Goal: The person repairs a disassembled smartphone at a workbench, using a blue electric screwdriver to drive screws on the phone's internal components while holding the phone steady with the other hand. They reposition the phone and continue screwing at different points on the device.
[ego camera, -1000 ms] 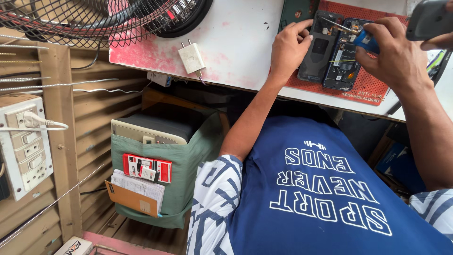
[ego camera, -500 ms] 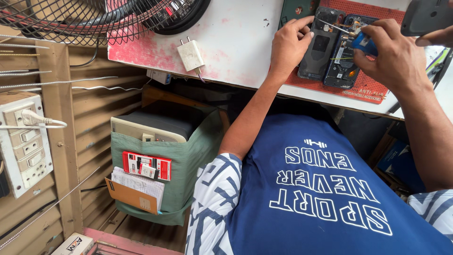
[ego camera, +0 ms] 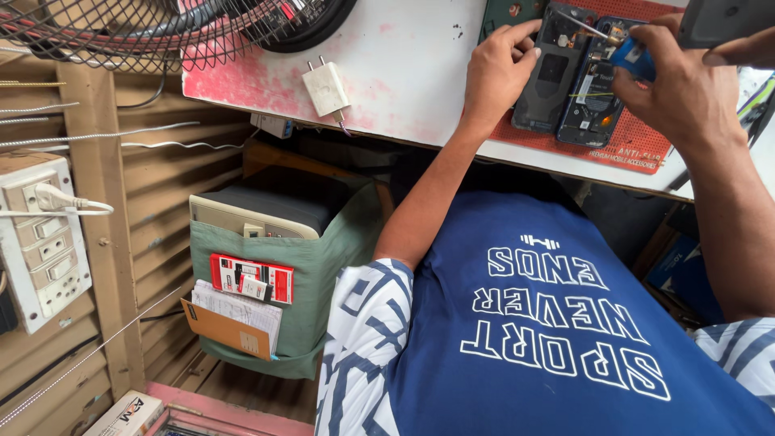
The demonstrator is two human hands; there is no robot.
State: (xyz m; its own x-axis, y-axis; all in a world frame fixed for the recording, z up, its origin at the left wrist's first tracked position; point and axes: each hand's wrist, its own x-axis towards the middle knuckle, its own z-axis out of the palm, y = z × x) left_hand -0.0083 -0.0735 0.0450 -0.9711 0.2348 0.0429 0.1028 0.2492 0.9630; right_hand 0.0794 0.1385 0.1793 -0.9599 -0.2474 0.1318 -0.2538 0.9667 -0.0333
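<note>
Fabric comes first in view — a dark blue shirt (ego camera: 557,323) with white lettering and patterned blue-and-white sleeves fills the lower right, worn by the person whose arms reach up to the bench. Beside it on the left stands a green cloth organiser (ego camera: 323,274) with a grey-topped beige box sunk in it, its front pocket stuffed with a red-and-white card, papers and a brown envelope. Further left, a white switch-and-socket panel (ego camera: 44,242) hangs on the corrugated wall, a white plug pushed into its top socket.

Beyond lies a white worktop (ego camera: 404,73) stained pink-red, with a white two-pin charger block (ego camera: 326,89) near its front edge and a black wire fan guard (ego camera: 121,28) at the far left. On the red anti-slip mat (ego camera: 638,145) rest two opened black phones, side by side and touching. The left hand (ego camera: 494,73) presses curled fingers on the edge of the left phone (ego camera: 553,77), steadying it. The right hand (ego camera: 686,93) is closed round a blue-handled screwdriver (ego camera: 626,50) — its thin metal tip sits over the top of the right phone (ego camera: 593,97).
</note>
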